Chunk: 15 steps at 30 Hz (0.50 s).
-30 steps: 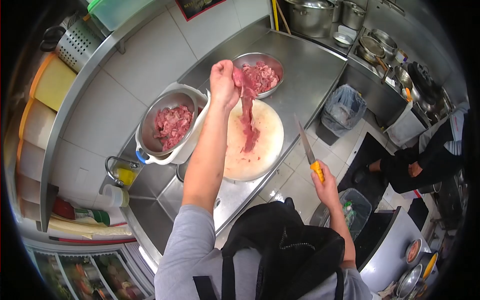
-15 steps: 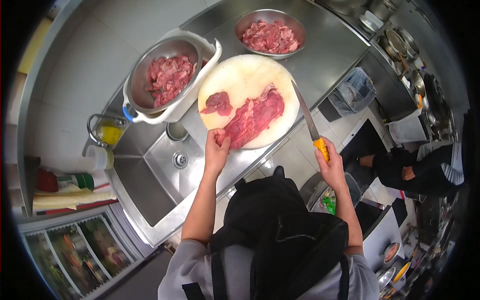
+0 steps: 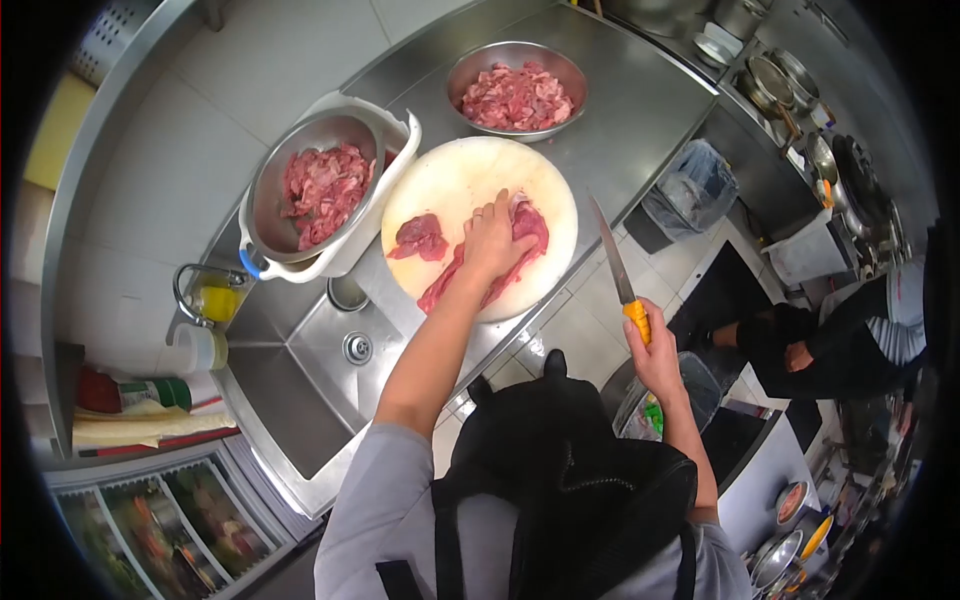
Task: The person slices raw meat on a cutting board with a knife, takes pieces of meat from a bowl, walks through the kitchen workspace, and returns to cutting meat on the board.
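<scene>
The left hand [image 3: 490,240] lies palm down on the big piece of meat [image 3: 533,225], with the thumb stuck out to the side. It looks laid flat, not pinching. The big piece of meat sits on the round board [image 3: 460,170], and its two ends show at about one o'clock and seven o'clock. The hand and arm hide its middle. A small piece of meat [image 3: 418,238] lies at nine o'clock on the same board, just beside the big one.

The right hand [image 3: 655,350] is off the board, at four o'clock from it. Its fingers are wrapped around the yellow handle of a knife [image 3: 618,265], and the blade points up to eleven o'clock.

Going around the board, a metal bowl [image 3: 460,75] full of cut meat is just past twelve. Near three, down past the counter [image 3: 640,110], is a bin with a bag [image 3: 690,195]. Another person's hand [image 3: 797,355] is well apart, near four. The sink [image 3: 290,410] is near eight. Close by at ten, a white tub [image 3: 400,155] holds a second bowl [image 3: 265,205] of meat, crowding that side of the board.
</scene>
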Available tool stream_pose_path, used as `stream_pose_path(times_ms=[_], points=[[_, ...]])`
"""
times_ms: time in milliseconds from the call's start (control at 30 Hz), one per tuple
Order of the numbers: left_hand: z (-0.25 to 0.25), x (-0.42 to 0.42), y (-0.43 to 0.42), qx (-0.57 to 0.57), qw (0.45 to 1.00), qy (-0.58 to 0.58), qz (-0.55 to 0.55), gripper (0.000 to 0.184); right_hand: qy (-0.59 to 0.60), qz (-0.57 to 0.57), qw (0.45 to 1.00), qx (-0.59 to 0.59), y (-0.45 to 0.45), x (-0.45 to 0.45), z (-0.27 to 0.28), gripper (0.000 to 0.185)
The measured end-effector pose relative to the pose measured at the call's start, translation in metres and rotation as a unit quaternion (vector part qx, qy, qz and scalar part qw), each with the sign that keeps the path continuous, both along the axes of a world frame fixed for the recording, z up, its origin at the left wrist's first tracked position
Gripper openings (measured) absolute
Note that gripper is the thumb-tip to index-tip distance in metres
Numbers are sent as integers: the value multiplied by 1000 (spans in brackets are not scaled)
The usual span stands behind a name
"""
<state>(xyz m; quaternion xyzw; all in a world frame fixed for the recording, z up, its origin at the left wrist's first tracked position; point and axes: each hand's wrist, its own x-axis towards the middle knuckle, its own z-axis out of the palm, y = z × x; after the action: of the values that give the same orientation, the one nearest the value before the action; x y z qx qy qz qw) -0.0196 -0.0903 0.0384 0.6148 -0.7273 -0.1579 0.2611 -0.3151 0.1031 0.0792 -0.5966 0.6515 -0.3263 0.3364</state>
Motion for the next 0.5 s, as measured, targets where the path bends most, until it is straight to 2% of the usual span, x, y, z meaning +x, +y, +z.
stream_pose_path(times_ms=[67, 100, 133, 167, 200, 233, 267, 367, 400, 433, 467, 500], points=[[7, -2, -24, 212, 977, 1, -27, 84, -5, -21, 1000, 10, 9, -8, -1, 43], [-26, 6, -40, 145, 987, -20, -71, 63, -8, -35, 999, 20, 11, -13, -2, 43], [-22, 10, -41, 145, 986, -26, -76, 63, -13, -41, 999, 20, 15, -16, -5, 43], [-14, 13, -42, 226, 959, 125, -113, 50, -17, -43, 999, 17, 18, -20, -9, 43], [-4, 14, -46, 297, 904, 272, -145, 36, -20, -44, 999, 11, 17, -24, -12, 44], [16, 11, -41, 333, 877, 331, -101, 22, -26, -47, 999, 5, 16, -27, -17, 44], [36, 11, -37, 331, 880, 325, -103, 22, -28, -50, 998, 9, 17, -29, -22, 44], [88, 16, -29, 198, 841, 499, -72, 28, -42, -39, 998, -8, 6, -33, -28, 44], [99, 19, -29, 145, 831, 534, -59, 31, -49, -25, 998, -27, 0, -32, -27, 44], [111, 33, -29, 144, 817, 553, -74, 39, -52, -20, 998, -34, -8, -32, -24, 44], [118, 35, -27, 136, 820, 551, -74, 39, -56, -12, 998, -31, -16, -31, -18, 44], [120, 37, -19, 95, 788, 603, -79, 44, -60, -4, 998, -23, -19, -29, -15, 44]])
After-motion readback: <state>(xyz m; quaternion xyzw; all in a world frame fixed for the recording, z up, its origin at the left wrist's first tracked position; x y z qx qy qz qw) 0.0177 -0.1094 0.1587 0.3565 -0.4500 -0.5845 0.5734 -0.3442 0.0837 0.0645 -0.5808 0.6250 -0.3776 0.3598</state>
